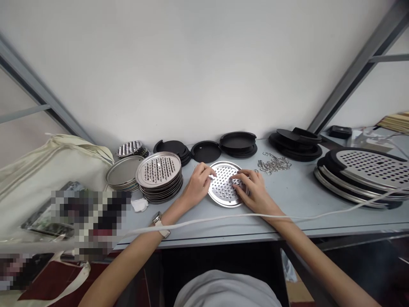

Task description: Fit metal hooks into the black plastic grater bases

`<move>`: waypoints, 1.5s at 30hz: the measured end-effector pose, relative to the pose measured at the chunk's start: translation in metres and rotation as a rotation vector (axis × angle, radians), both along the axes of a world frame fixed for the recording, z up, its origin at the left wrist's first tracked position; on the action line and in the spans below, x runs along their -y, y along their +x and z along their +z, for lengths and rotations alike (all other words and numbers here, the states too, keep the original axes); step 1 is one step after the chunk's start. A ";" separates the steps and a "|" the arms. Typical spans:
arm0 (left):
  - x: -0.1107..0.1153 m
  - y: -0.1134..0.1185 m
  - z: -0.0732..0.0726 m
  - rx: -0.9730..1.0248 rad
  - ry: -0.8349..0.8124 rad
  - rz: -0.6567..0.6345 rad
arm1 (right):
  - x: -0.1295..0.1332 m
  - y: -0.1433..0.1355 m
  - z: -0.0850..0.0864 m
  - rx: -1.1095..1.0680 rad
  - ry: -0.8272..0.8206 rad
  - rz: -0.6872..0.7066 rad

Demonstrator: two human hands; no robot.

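Observation:
A round metal grater plate (225, 194) with rows of raised holes lies on the grey table in front of me. My left hand (197, 184) is at its left rim, fingers pinched around a small white wad (211, 177) whose material I cannot make out. Over the plate's right side, my right hand (254, 192) has its fingers apart, with the fingertips touching the perforated face. Left of these hands stands a stack of similar grater plates (159, 169), beside a stack of plain metal discs (124, 172). A crumpled white piece (139, 205) lies near both stacks.
Black round trays (206, 152) and stacked black rings (295, 145) line the wall. Metal hooks or clips (273, 164) lie in a pile. Large black-rimmed graters (361, 175) are stacked right. A white cable (306, 217) crosses over my forearms. A cream bag (73, 157) stands left.

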State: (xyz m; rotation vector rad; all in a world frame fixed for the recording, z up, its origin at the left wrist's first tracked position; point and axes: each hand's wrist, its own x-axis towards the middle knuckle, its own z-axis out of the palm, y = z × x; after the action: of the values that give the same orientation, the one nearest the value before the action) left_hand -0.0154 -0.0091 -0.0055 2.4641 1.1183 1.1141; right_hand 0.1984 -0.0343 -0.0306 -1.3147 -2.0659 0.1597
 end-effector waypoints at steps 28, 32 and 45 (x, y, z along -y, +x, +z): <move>-0.001 -0.002 -0.007 -0.020 -0.070 0.079 | 0.000 0.002 0.003 -0.306 -0.201 0.011; -0.001 -0.002 -0.005 -0.013 -0.079 0.074 | -0.001 0.002 0.000 -0.270 -0.206 0.032; -0.003 -0.003 -0.005 -0.002 -0.079 0.104 | -0.001 0.002 -0.001 -0.222 -0.199 0.039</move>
State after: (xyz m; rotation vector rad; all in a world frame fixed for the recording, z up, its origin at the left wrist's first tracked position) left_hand -0.0185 -0.0058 -0.0104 2.3714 1.2794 1.0736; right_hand 0.2007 -0.0335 -0.0320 -1.3083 -1.9253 0.5167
